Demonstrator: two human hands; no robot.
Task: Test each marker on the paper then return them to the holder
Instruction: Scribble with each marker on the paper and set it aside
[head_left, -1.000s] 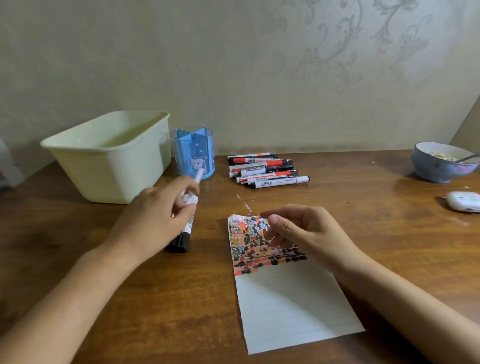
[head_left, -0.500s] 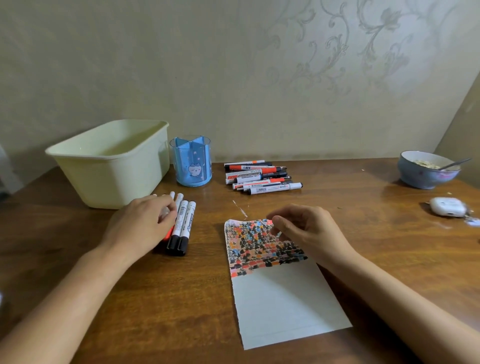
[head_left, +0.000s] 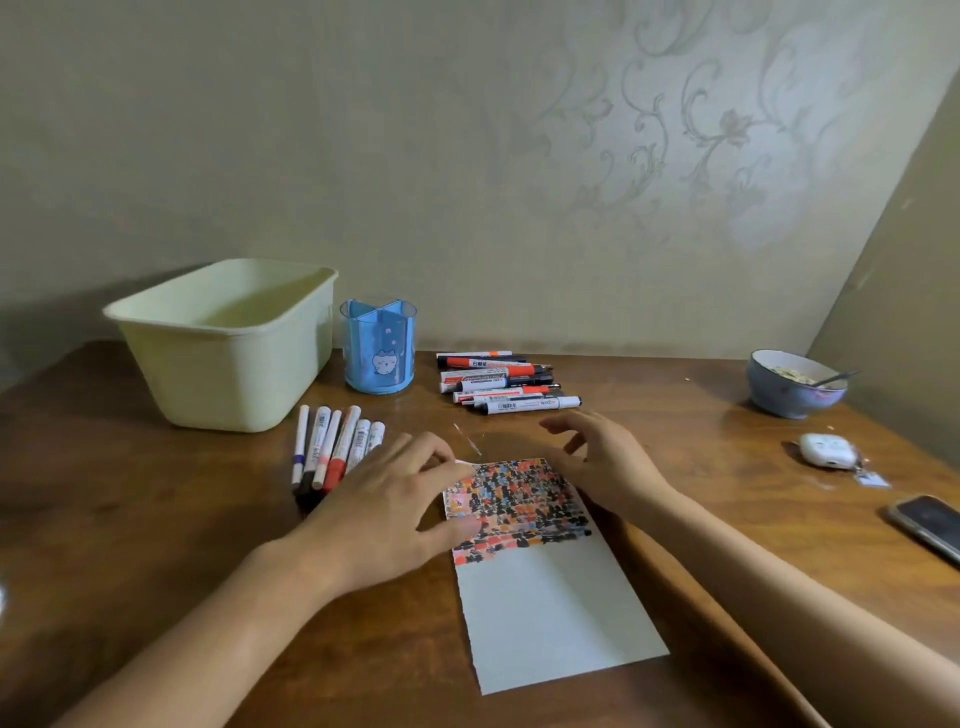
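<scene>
A white paper (head_left: 545, 608) lies on the wooden table, its top part covered with red, black and blue scribbles. My left hand (head_left: 395, 504) rests open at the paper's left edge, holding nothing. My right hand (head_left: 602, 457) hovers open over the paper's top right corner, fingers spread. Several markers (head_left: 332, 447) lie side by side left of my left hand. Another pile of markers (head_left: 504, 382) lies beyond the paper. The blue holder (head_left: 379, 353) stands empty behind them, with a cat picture on it.
A pale green tub (head_left: 228, 343) stands at the back left. At the right are a blue bowl (head_left: 795, 384) with a spoon, a white earbud case (head_left: 828, 449) and a phone (head_left: 930, 525) near the table's edge.
My left hand let go of the marker it held, laid it with the left group, and moved right to the paper's edge. My right hand lifted and spread its fingers.
</scene>
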